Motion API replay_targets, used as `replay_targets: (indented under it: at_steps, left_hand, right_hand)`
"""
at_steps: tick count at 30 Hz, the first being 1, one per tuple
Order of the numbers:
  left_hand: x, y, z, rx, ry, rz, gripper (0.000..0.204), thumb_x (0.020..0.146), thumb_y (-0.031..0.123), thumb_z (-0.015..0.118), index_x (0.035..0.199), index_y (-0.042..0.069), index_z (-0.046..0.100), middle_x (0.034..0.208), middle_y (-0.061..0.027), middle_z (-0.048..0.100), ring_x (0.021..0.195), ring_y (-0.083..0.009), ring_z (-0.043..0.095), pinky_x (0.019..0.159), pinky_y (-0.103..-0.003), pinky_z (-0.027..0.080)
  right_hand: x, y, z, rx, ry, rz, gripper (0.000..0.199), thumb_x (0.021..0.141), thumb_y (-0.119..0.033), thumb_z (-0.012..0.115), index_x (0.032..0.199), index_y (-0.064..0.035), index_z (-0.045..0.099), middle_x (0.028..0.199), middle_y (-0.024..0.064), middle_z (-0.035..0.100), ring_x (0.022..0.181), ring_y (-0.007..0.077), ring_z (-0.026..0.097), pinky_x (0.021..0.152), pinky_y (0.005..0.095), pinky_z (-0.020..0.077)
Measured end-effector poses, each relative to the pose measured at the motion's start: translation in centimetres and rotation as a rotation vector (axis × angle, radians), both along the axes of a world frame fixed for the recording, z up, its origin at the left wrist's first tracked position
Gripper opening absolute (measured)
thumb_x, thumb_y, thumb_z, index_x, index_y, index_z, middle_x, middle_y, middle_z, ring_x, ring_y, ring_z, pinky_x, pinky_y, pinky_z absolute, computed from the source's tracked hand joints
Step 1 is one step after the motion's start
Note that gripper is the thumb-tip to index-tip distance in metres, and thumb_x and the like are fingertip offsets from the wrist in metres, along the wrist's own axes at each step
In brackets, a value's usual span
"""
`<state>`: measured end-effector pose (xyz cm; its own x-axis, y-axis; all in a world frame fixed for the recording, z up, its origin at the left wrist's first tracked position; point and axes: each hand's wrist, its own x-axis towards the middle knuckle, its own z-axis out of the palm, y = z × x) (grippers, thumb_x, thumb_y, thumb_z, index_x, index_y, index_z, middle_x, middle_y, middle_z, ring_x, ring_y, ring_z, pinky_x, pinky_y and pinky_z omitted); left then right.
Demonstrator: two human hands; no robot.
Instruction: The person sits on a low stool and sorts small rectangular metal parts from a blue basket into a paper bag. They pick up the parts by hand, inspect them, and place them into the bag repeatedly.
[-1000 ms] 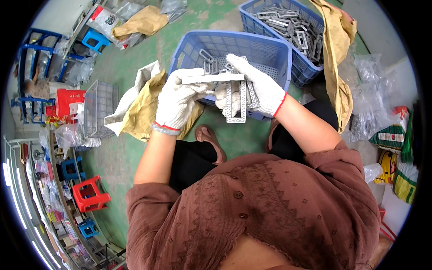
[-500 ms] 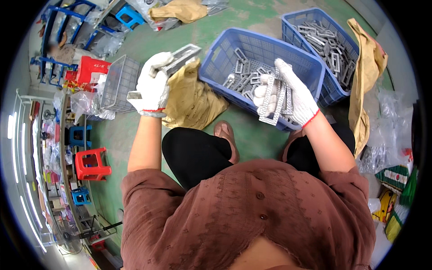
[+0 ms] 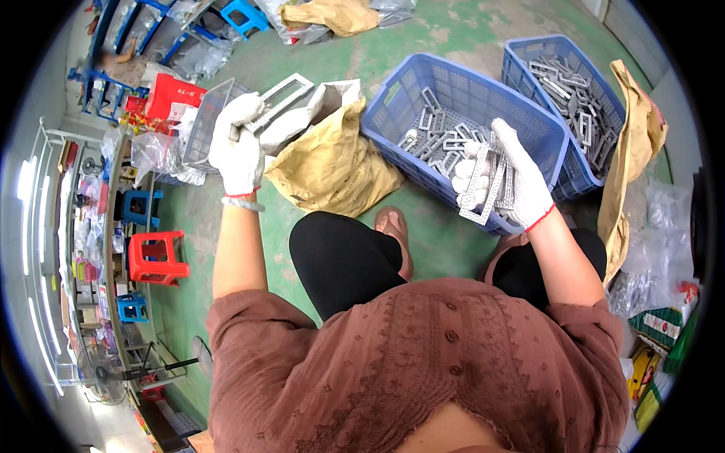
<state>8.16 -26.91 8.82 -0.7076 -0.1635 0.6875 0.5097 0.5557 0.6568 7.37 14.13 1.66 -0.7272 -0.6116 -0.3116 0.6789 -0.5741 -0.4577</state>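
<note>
Both hands wear white knit gloves with red cuffs. My left hand [image 3: 240,147] is closed on one end of a rectangular metal frame [image 3: 293,87], which juts out to the right, open in its middle. Just below that frame gapes the mouth of a tan sack [image 3: 336,170] with a pale lining. Over the near right side of a blue plastic crate [image 3: 453,81], my right hand [image 3: 521,177] cradles several similar metal frames [image 3: 495,185] against palm and fingers. More grey frames [image 3: 434,143] lie loose on the crate's bottom.
A second blue crate [image 3: 529,47], heaped with metal frames, adjoins the first at the right. Another tan sack [image 3: 623,166] stands beside it. To the left are a grey basket [image 3: 208,121], a red stool [image 3: 157,257] and a fan [image 3: 102,374].
The view has shifted, so the crates sit farther right. The left hand's frame has turned its open face upward, and the sack's mouth now shows beneath it. My right hand still holds its frames.
</note>
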Motion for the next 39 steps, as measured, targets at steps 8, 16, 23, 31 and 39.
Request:
replay_targets:
  at_steps: [8, 16, 23, 31, 39]
  left_hand:
    - [-3.3, -2.6, -0.7, -0.846, -0.983, 0.407, 0.033, 0.087, 0.039, 0.066, 0.109, 0.016, 0.072, 0.111, -0.0139, 0.072, 0.104, -0.0316, 0.068, 0.092, -0.036, 0.051]
    - [-0.8, 14.5, 2.7, -0.728, -0.823, -0.281, 0.047, 0.093, 0.044, 0.069, 0.117, 0.003, 0.070, 0.104, -0.0087, 0.071, 0.102, -0.0182, 0.065, 0.092, -0.031, 0.049]
    - [5.2, 22.5, -4.2, 0.381, -1.499, -0.539, 0.045, 0.091, 0.039, 0.074, 0.111, -0.001, 0.066, 0.096, -0.0097, 0.070, 0.076, -0.0161, 0.070, 0.069, -0.028, 0.059]
    - [5.3, 23.4, -5.2, 0.340, -0.985, -0.482, 0.029, 0.092, 0.017, 0.075, 0.110, -0.004, 0.068, 0.095, -0.0071, 0.071, 0.081, -0.0132, 0.068, 0.073, -0.027, 0.056]
    - [5.2, 22.7, -4.4, 0.225, -0.888, -0.412, 0.030, 0.092, 0.015, 0.074, 0.115, -0.005, 0.068, 0.098, -0.0076, 0.072, 0.083, -0.0122, 0.067, 0.074, -0.026, 0.055]
  right_hand:
    - [-0.5, -0.1, 0.0, -0.070, -0.006, 0.039, 0.061, 0.095, -0.065, 0.053, 0.099, -0.0050, 0.062, 0.087, 0.0188, 0.070, 0.076, 0.0335, 0.071, 0.065, 0.0466, 0.0605]
    - [-0.6, 0.4, -0.4, -0.068, 0.037, 0.030, 0.074, 0.092, -0.071, 0.053, 0.109, -0.0005, 0.063, 0.092, 0.0191, 0.070, 0.082, 0.0326, 0.071, 0.073, 0.0481, 0.0600]
    - [0.2, 0.3, 0.0, -0.136, 0.082, -0.078, 0.068, 0.094, -0.065, 0.056, 0.114, 0.0000, 0.060, 0.097, 0.0193, 0.070, 0.088, 0.0322, 0.072, 0.082, 0.0438, 0.0602]
    - [0.0, 0.6, 0.3, -0.143, 0.092, -0.231, 0.062, 0.095, -0.054, 0.063, 0.121, 0.0019, 0.054, 0.104, 0.0226, 0.068, 0.096, 0.0355, 0.070, 0.089, 0.0508, 0.0583]
    - [0.1, 0.5, 0.4, -0.135, 0.084, -0.259, 0.066, 0.095, -0.054, 0.063, 0.124, 0.0037, 0.053, 0.107, 0.0241, 0.067, 0.099, 0.0368, 0.069, 0.092, 0.0504, 0.0573]
